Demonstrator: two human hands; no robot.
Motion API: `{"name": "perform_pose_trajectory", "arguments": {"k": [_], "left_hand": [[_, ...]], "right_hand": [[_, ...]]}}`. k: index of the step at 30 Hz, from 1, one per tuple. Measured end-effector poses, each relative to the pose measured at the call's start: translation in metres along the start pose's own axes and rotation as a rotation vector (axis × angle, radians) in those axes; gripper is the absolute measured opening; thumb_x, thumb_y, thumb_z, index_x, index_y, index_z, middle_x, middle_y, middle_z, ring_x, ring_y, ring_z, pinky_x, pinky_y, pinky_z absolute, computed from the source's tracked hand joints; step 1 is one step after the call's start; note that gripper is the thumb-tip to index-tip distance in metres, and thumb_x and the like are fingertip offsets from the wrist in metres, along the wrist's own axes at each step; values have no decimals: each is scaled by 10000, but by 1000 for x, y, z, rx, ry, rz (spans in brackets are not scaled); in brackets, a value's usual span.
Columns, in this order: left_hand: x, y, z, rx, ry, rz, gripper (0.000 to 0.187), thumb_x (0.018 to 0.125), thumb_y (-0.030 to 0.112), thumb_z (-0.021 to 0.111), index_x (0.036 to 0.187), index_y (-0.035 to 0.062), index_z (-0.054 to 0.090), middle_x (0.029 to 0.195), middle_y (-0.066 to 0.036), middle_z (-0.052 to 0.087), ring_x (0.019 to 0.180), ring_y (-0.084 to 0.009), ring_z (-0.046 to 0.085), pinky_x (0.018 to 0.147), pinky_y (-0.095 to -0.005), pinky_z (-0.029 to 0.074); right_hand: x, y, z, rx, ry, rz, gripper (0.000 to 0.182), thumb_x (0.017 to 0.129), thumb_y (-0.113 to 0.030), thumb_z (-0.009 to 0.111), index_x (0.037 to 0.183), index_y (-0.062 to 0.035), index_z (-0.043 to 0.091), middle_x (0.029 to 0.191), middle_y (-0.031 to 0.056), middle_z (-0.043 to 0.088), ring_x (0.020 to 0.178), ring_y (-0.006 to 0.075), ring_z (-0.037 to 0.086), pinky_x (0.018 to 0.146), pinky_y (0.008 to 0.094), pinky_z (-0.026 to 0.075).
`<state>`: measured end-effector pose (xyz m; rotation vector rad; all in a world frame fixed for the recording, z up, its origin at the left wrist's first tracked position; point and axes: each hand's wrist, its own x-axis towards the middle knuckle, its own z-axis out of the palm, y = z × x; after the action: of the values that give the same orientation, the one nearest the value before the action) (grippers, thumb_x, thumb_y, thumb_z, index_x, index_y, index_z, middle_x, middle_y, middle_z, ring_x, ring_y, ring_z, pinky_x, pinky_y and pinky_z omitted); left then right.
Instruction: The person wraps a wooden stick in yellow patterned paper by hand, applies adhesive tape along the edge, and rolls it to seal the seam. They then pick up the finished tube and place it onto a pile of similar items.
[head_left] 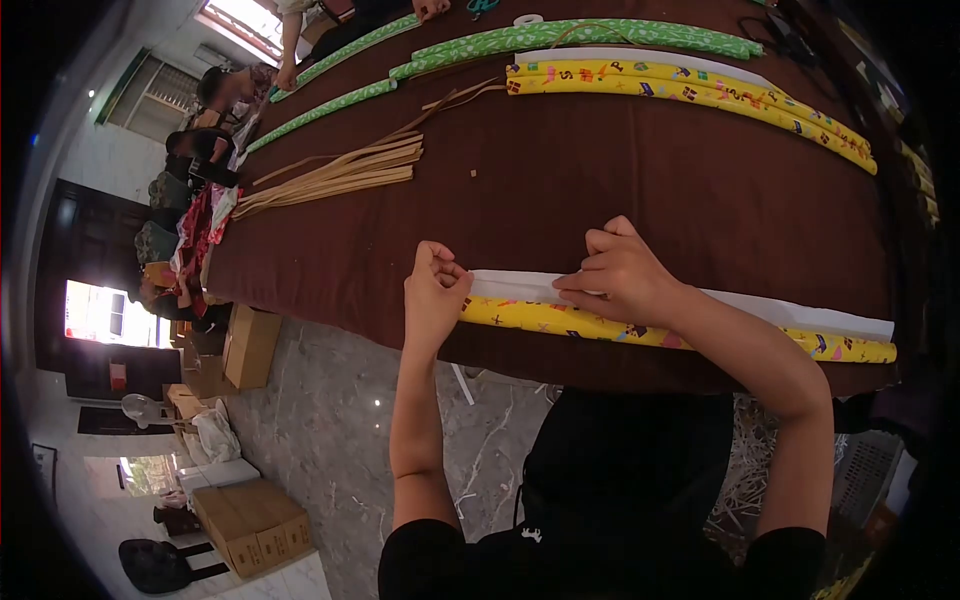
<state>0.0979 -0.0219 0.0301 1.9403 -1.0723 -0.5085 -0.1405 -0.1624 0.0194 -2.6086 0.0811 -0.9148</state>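
A long strip of yellow printed wrapping paper [545, 317] lies along the near edge of the brown-covered table, its white underside [515, 285] folded up on the far side. At its left end my left hand [437, 290] is closed, with thumb and fingers pinching the paper's edge. My right hand [625, 275] is closed too, its thumb and forefinger pressed together on the white fold near the middle. My right forearm crosses over the paper and hides part of it.
Rolled yellow paper [690, 88] and green patterned paper [590, 38] lie across the far side. Flat tan strips [340, 175] rest at the left. Another person's hand [432, 9] is at the far edge. Cardboard boxes [255, 525] stand on the floor.
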Motion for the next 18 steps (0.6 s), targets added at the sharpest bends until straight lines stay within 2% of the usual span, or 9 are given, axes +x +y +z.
{"name": "perform_pose_trajectory", "arguments": {"k": [18], "left_hand": [[3, 1, 2, 88, 28, -5, 285, 793, -37, 649, 976, 31, 442, 728, -78, 634, 630, -118, 648, 580, -254, 497]], "right_hand": [[-1, 3, 6, -73, -32, 23, 136, 804, -281, 749, 838, -154, 786, 583, -52, 587, 759, 144, 469, 805, 316, 340]]}}
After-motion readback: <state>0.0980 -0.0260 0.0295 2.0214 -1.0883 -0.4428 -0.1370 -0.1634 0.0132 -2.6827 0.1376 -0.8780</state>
